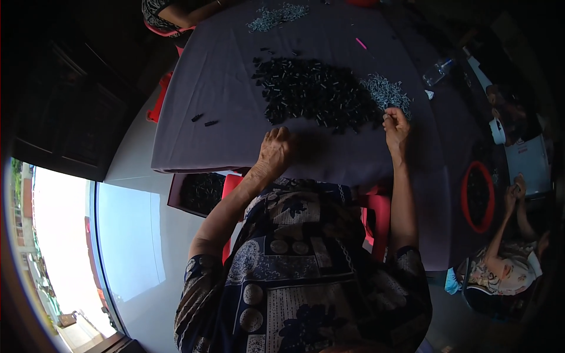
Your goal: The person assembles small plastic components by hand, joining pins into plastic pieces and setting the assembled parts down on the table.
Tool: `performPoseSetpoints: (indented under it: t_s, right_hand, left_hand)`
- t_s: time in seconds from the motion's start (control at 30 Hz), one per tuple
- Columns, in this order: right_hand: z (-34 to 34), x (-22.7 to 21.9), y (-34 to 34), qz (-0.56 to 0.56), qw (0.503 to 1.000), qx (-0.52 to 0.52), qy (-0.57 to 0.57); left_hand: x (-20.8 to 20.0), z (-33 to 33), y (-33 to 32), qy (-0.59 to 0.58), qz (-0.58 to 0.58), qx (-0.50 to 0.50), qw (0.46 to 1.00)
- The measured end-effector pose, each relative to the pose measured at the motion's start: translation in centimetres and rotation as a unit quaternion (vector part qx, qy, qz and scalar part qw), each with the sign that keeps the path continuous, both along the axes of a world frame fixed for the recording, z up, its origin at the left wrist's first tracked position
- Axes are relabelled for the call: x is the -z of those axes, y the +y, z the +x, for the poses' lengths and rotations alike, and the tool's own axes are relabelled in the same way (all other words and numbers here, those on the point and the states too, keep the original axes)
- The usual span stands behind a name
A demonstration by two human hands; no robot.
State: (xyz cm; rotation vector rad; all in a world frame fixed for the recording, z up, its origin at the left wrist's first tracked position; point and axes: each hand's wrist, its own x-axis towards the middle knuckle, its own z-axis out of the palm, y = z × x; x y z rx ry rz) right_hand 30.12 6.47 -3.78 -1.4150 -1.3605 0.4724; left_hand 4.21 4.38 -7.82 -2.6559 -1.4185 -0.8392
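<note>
A wide heap of small black pieces, some with pale glints, lies across the middle of the cloth-covered table. Against its right side is a pile of thin silvery pieces. My left hand is at the near side of the black heap, its fingers curled closed; anything inside is hidden. At the near edge of the silvery pile, my right hand is closed in a pinch, and I cannot make out what is between the fingertips. Two loose black pieces lie off to the left.
Another silvery pile and a pink stick lie farther back. A clear bottle is at right. Below the table's front edge sits a box of black pieces. Other people sit at far left and lower right, near a red basket.
</note>
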Motion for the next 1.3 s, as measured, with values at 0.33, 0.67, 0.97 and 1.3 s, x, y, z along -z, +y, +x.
performPoseSetpoints:
  t_s: [0.33, 0.67, 0.97, 1.3]
  right_hand:
    - [4.6, -0.2, 0.5, 0.040, 0.990, 0.090, 0.096]
    - [-3.5, -3.5, -7.0, 0.013, 0.941, -0.183, 0.284]
    - [-5.9, -3.9, -11.0, 0.062, 0.980, -0.184, 0.051]
    - [-7.7, -7.5, -13.1, -0.049, 0.983, -0.163, 0.068]
  left_hand:
    - [-0.7, 4.4, 3.0, -0.027, 0.016, -0.020, 0.999]
    - [-5.8, 9.0, -0.7, -0.522, -0.497, 0.167, 0.673]
    - [-7.6, 6.5, -5.5, -0.578, -0.598, 0.140, 0.537]
    - [-9.5, 6.6, -7.3, -0.586, -0.428, 0.177, 0.665]
